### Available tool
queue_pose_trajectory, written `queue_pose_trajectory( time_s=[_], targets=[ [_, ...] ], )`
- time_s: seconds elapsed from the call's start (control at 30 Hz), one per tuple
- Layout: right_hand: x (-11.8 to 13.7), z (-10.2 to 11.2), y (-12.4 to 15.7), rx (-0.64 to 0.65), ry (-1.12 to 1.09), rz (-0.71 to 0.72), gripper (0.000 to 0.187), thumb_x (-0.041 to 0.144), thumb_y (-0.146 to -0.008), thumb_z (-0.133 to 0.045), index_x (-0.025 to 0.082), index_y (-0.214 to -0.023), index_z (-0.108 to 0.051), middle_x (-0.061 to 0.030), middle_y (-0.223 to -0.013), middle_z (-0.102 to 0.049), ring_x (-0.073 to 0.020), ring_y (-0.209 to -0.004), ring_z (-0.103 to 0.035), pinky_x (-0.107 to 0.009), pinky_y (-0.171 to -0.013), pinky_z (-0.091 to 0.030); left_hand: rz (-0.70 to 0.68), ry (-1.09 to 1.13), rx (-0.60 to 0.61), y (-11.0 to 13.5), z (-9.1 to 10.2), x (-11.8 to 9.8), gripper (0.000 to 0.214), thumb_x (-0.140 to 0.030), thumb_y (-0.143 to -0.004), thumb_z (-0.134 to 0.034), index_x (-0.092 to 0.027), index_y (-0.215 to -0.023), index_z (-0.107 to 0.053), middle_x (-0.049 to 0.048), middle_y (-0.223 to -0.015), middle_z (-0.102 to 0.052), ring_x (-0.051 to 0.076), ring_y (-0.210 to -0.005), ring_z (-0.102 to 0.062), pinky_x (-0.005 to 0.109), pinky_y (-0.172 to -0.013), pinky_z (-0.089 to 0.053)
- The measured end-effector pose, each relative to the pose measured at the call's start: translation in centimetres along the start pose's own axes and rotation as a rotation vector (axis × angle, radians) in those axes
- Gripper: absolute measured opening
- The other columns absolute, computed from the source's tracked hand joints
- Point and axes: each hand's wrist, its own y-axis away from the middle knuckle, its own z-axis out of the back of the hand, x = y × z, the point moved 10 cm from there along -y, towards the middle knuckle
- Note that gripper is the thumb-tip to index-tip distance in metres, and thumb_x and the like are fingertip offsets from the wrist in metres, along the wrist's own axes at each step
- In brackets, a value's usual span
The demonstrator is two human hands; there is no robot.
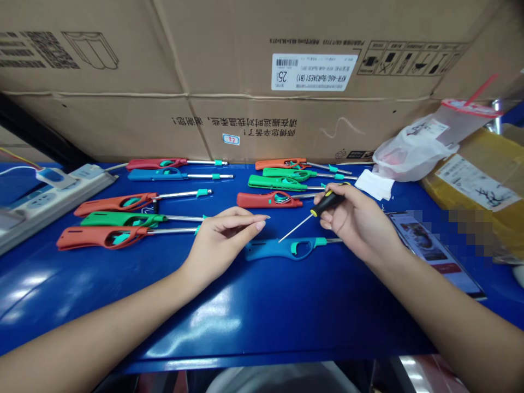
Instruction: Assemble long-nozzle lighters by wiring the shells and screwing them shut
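Screwdriver is being grasped in right grip, tip over blue lighter on counter; left grip is being held nearby, contents can't be told.

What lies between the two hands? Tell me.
In the head view: the screwdriver's shaft and, below it on the table, the blue lighter; a red lighter lies just behind.

The right hand hides the tip of the near blue lighter and part of the screwdriver. The left hand overlaps the tips of the nearest green lighter and orange lighter; whether it pinches something (tiny, if so) I can't tell from here. Blurring squares cover part of the phone. The left edge crops the power strip.
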Motion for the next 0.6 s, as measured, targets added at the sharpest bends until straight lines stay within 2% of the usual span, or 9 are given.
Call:
queue_pose_trajectory(
  time_s=[0.13, 0.27, 0.47, 0.6],
  targets=[
    [0.4, 0.2, -0.1, -0.016, -0.006, 0.009, 0.016, 0.028, -0.078, -0.072, 0.020, -0.072, -0.060, -0.0020, -0.070, -0.069, -0.0102, -0.048, -0.049, -0.024, -0.042, -0.043, 0.005, -0.027, 0.003, 0.0, 0.0, 0.2, 0.025, -0.043, -0.088, -0.078, -0.021, -0.097, -0.083, 0.0052, -0.090, -0.080, 0.013, -0.066, -0.069, 0.026, -0.064, -0.062],
    [0.6, 0.3, -0.1, -0.027, -0.007, 0.016, 0.014, 0.027, -0.078, -0.071, 0.020, -0.072, -0.061, -0.0017, -0.069, -0.069, -0.0100, -0.047, -0.048, -0.023, -0.041, -0.043, 0.020, -0.012, 0.002, 0.0, 0.0, 0.4, 0.032, -0.048, -0.089, -0.076, -0.018, -0.100, -0.080, 0.0061, -0.085, -0.081, 0.016, -0.066, -0.073, 0.027, -0.065, -0.064],
    [0.7, 0.1, -0.1, -0.002, -0.007, 0.023, 0.015, 0.027, -0.078, -0.072, 0.020, -0.072, -0.059, -0.0020, -0.070, -0.069, -0.0093, -0.047, -0.048, -0.023, -0.041, -0.042, 0.047, 0.041, 0.045, 0.3, -0.7, 0.5, 0.024, -0.037, -0.088, -0.077, -0.017, -0.100, -0.079, 0.0067, -0.090, -0.083, 0.017, -0.072, -0.078, 0.027, -0.071, -0.066],
    [0.9, -0.2, 0.2, 0.008, -0.015, 0.035, 0.016, 0.028, -0.077, -0.072, 0.021, -0.075, -0.058, -0.0017, -0.070, -0.069, -0.0097, -0.046, -0.049, -0.024, -0.041, -0.042, -0.006, 0.010, 0.076, 0.7, -1.3, 0.3, 0.023, -0.029, -0.089, -0.074, -0.016, -0.108, -0.075, 0.0053, -0.087, -0.082, 0.017, -0.074, -0.078, 0.025, -0.073, -0.065]
  ],
)
